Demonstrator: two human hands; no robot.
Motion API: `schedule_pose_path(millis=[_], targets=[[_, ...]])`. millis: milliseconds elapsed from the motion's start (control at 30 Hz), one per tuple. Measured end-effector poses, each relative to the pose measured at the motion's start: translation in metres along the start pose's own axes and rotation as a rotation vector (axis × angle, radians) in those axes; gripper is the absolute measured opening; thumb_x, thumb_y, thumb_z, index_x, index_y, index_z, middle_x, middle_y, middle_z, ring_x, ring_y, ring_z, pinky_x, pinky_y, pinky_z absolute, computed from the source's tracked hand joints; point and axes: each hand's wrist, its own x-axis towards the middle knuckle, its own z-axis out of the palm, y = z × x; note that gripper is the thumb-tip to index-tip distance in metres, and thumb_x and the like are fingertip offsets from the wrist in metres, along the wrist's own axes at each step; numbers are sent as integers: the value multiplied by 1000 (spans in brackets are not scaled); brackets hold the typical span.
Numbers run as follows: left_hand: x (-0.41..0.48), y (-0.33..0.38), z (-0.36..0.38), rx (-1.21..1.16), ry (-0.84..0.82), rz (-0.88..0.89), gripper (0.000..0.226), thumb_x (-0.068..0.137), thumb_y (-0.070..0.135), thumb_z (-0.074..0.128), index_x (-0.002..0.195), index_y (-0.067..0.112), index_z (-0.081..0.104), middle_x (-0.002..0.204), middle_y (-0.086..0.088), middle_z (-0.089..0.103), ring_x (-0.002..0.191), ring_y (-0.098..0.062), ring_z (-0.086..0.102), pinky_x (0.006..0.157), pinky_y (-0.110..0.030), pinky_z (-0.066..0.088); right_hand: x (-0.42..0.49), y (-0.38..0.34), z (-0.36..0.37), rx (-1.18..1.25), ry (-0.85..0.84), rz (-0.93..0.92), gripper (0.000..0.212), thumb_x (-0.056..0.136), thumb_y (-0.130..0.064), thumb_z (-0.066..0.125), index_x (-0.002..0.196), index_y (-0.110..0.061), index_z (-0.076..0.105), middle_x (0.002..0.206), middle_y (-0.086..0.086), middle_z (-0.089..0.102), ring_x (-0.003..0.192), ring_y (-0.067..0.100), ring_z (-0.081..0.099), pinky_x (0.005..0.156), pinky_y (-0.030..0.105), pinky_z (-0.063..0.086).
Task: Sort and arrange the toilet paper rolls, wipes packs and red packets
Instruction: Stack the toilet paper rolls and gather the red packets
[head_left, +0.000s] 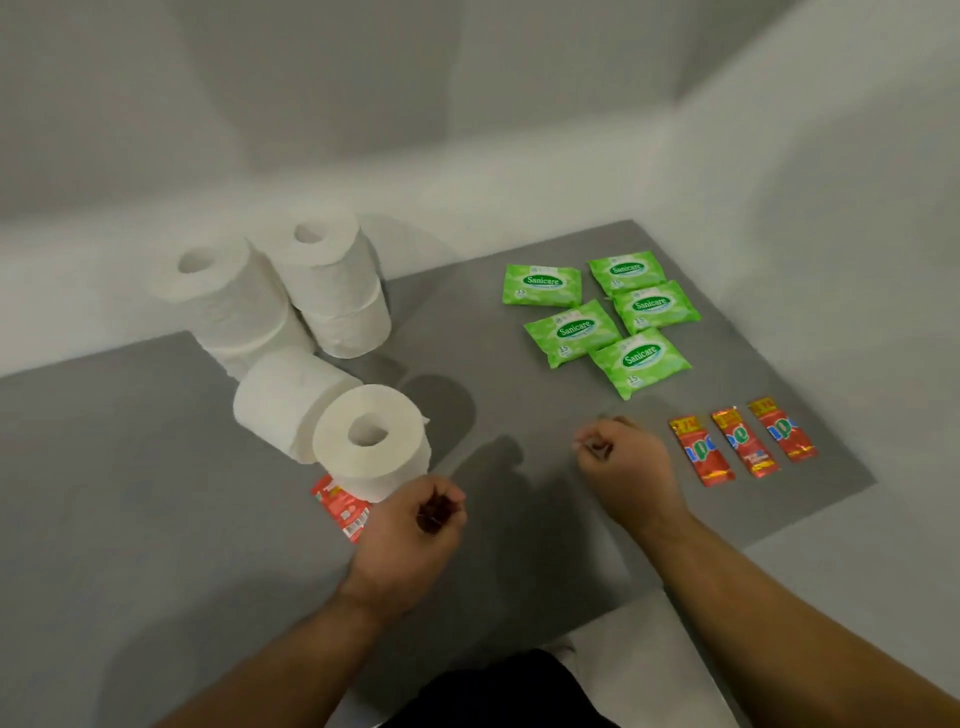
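Several white toilet paper rolls (332, 280) stand stacked at the back left of the grey mat (156, 467), and two more lie on their sides in front, the nearest roll (371, 441) facing me. Several green wipes packs (571, 330) are clustered at the back right. Three red packets (745, 441) lie in a row at the right edge. Another red packet (340, 506) lies partly under the nearest roll. My left hand (415, 530) is curled just right of it, with something dark red between the fingers. My right hand (623, 462) is a closed fist left of the packet row, apparently holding nothing.
The grey mat lies on a white surface (857, 571) that shows at the right and front. White walls (467, 130) close in behind and to the right. Bare mat stretches between my hands and along the left side.
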Motion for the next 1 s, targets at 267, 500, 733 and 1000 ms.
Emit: schedule_pose_path(millis=[267,500,733,1000], targets=[[-1,-52,-114,-89,41,-37,18,95,18,72,99,35,72,91,20,75,91,-5,72,75,-16,58,-24,-135,67,140,-125,-220,48,70,-42,85,113,-27,68,114,-11,58,100,3,53,86,16,38],[1,-77,-164,-133,80,-45,21,94,5,69,94,26,70,91,14,72,83,-8,66,71,-17,55,-20,-205,112,85,-277,-209,98,45,-64,84,130,-35,45,133,-19,33,124,9,39,100,30,48],[10,-86,-182,-134,88,-32,24,91,3,71,97,26,68,93,8,70,90,-9,64,73,-16,55,-12,-202,121,48,-300,-144,84,51,-56,82,125,-44,43,130,-20,42,117,11,49,87,27,51],[19,-107,-185,-138,116,-55,24,86,3,75,93,26,70,94,14,69,84,-16,68,70,-23,58,40,-231,54,231,98,-129,74,56,-44,90,121,-36,54,124,-10,55,114,11,54,96,31,46]])
